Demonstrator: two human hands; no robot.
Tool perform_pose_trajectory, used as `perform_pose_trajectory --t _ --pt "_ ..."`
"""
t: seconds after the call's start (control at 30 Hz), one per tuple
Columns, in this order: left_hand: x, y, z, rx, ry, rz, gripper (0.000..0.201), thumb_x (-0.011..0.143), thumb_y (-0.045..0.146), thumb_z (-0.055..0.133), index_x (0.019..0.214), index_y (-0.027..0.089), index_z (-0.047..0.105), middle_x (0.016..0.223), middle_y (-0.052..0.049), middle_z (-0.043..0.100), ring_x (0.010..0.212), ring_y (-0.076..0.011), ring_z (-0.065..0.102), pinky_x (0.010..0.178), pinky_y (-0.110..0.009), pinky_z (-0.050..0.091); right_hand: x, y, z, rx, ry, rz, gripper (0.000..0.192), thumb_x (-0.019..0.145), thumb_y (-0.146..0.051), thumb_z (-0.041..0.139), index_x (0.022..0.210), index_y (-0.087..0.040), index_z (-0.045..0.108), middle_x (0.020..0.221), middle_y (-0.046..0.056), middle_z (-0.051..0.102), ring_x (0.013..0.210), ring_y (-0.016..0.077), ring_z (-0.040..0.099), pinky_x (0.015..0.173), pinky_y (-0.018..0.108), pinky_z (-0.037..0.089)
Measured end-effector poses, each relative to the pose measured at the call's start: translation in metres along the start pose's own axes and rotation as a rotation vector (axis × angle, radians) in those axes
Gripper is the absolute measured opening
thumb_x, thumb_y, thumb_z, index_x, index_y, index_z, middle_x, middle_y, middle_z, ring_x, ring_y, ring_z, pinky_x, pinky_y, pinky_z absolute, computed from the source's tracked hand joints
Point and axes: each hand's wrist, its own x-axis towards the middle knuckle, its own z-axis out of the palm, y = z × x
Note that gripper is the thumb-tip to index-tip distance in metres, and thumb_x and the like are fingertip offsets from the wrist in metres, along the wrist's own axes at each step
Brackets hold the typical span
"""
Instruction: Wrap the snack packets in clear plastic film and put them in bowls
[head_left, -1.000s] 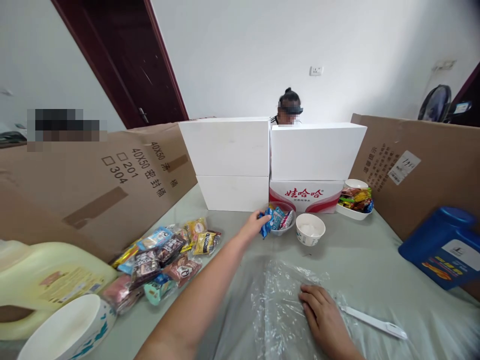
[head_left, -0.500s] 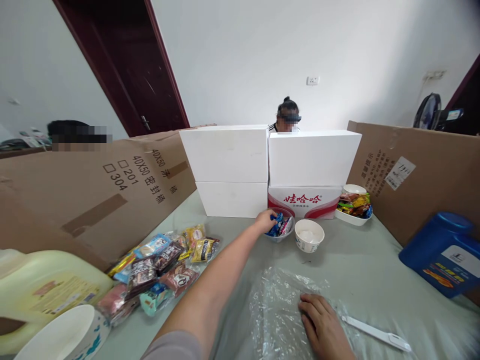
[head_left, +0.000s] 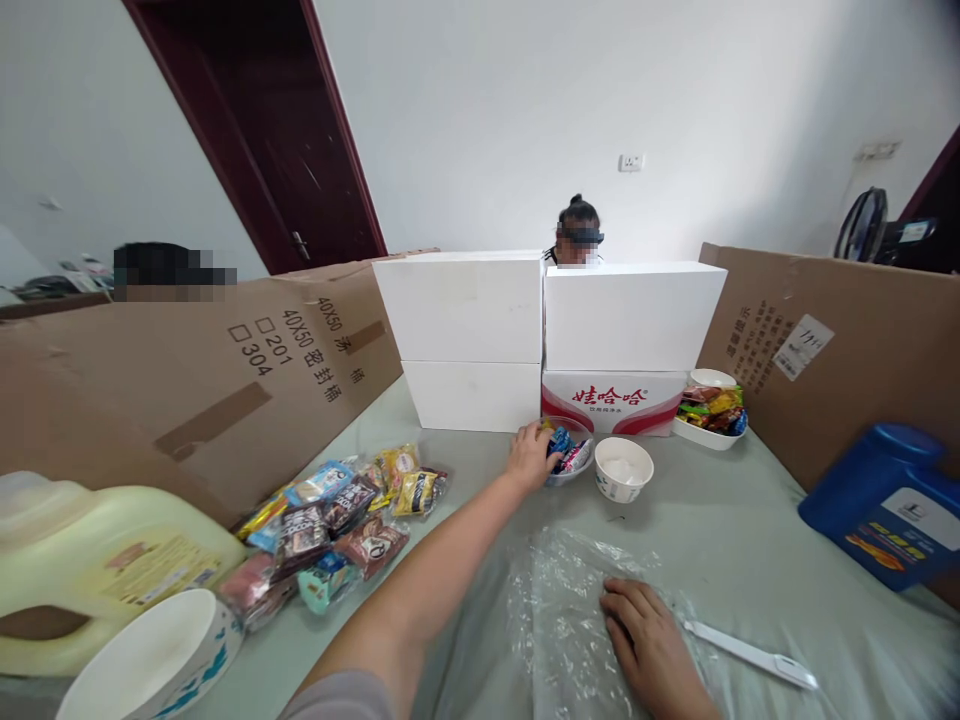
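My left hand [head_left: 531,458] is at the left rim of a clear plastic bowl [head_left: 564,479], its fingers curled over the edge. Small wrapped candies [head_left: 562,447], mostly blue with a pink-and-white one, lie in that bowl. Just right of it stands a white patterned bowl [head_left: 622,483] with something whitish inside. My right hand [head_left: 651,640] rests palm down on a clear plastic bag [head_left: 566,620], fingers stretched and holding nothing. Beside it on the right lies a slim white plastic strip-like tool [head_left: 750,654].
Packaged snacks [head_left: 330,530], a large bowl [head_left: 142,650] and a pale yellow jug [head_left: 112,560] are at left. A blue bottle [head_left: 881,510] stands right. White boxes [head_left: 472,340] and cardboard panels [head_left: 300,370] border the table; a dish of snacks [head_left: 711,433] sits far right. A person [head_left: 577,225] is behind.
My left hand has drawn back from among the candies to the clear bowl's left rim. My right hand stays on the bag. The view has shifted slightly.
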Motion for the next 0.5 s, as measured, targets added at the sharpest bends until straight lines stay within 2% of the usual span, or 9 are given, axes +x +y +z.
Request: perform_pose_trajectory --t 0.07,0.1,0.13,0.2,0.23,0.27,0.3,0.37,0.5 --pt "-0.027 0.013 -0.005 -0.006 0.017 0.051 0.032 0.090 0.018 0.052 0.121 0.017 0.056 0.131 -0.014 0.049 0.124 -0.0285 0.042 0.106 -0.045 0.031 0.000 0.001 0.002 -0.020 0.006 -0.006 0.027 0.094 -0.026 0.044 0.108 -0.022 0.066 0.120 0.008 0.064 0.114 0.0231 0.057 0.099 0.043 0.045" --pt "-0.046 0.019 -0.005 -0.022 -0.021 0.121 0.030 0.090 0.019 0.051 0.119 0.018 0.058 0.126 -0.012 0.054 0.121 -0.0260 0.045 0.105 -0.041 0.033 0.001 0.001 0.003 -0.035 0.008 -0.004 0.027 0.094 -0.027 0.045 0.109 -0.022 0.066 0.121 0.008 0.064 0.114 0.0236 0.057 0.100 0.044 0.044" --pt "-0.066 0.025 -0.004 -0.047 -0.097 0.229 0.025 0.089 0.021 0.054 0.114 0.021 0.061 0.118 -0.008 0.059 0.114 -0.0229 0.051 0.102 -0.036 0.037 0.001 0.001 0.004 -0.053 0.006 0.002 0.027 0.093 -0.027 0.046 0.111 -0.022 0.065 0.123 0.008 0.063 0.116 0.0245 0.056 0.101 0.045 0.042" --pt "-0.110 0.031 0.000 -0.099 -0.374 0.573 0.020 0.089 0.031 0.058 0.106 0.022 0.065 0.103 -0.006 0.065 0.100 -0.0208 0.057 0.093 -0.031 0.043 0.002 -0.002 0.006 -0.094 -0.011 0.031 0.029 0.090 -0.030 0.051 0.115 -0.023 0.064 0.127 0.008 0.061 0.122 0.0274 0.051 0.103 0.048 0.039" --pt "-0.131 0.032 0.001 -0.080 -0.490 0.680 0.022 0.087 0.039 0.061 0.100 0.022 0.067 0.097 -0.005 0.066 0.095 -0.0215 0.059 0.089 -0.031 0.045 0.003 -0.005 0.006 -0.113 -0.024 0.052 0.033 0.088 -0.032 0.054 0.118 -0.022 0.063 0.129 0.008 0.060 0.125 0.0291 0.048 0.104 0.049 0.036" --pt "-0.150 0.030 0.001 -0.034 -0.566 0.726 0.027 0.085 0.047 0.063 0.094 0.022 0.069 0.092 -0.006 0.066 0.092 -0.0231 0.059 0.086 -0.033 0.046 0.004 -0.008 0.006 -0.129 -0.041 0.076 0.037 0.086 -0.034 0.057 0.120 -0.022 0.062 0.132 0.009 0.058 0.128 0.0305 0.045 0.105 0.050 0.034" --pt "-0.165 0.027 0.000 0.024 -0.599 0.711 0.033 0.082 0.053 0.064 0.088 0.021 0.069 0.090 -0.007 0.065 0.092 -0.0249 0.059 0.085 -0.035 0.046 0.005 -0.012 0.006 -0.139 -0.061 0.099 0.042 0.084 -0.036 0.059 0.123 -0.022 0.060 0.135 0.009 0.056 0.130 0.0314 0.042 0.106 0.051 0.032" --pt "-0.186 0.014 -0.009 0.122 -0.602 0.599 0.037 0.078 0.057 0.067 0.082 0.020 0.069 0.091 -0.008 0.064 0.095 -0.0277 0.058 0.085 -0.039 0.046 0.008 -0.017 0.003 -0.145 -0.108 0.133 0.048 0.081 -0.039 0.060 0.126 -0.023 0.058 0.141 0.010 0.050 0.132 0.0316 0.039 0.106 0.050 0.031" --pt "-0.204 -0.019 -0.034 0.154 -0.581 0.379 0.031 0.076 0.049 0.073 0.083 0.020 0.066 0.097 -0.007 0.062 0.096 -0.0270 0.056 0.083 -0.038 0.047 0.015 -0.012 -0.006 -0.159 -0.157 0.191 0.048 0.084 -0.039 0.055 0.129 -0.023 0.056 0.144 0.010 0.046 0.133 0.0302 0.038 0.106 0.048 0.031"
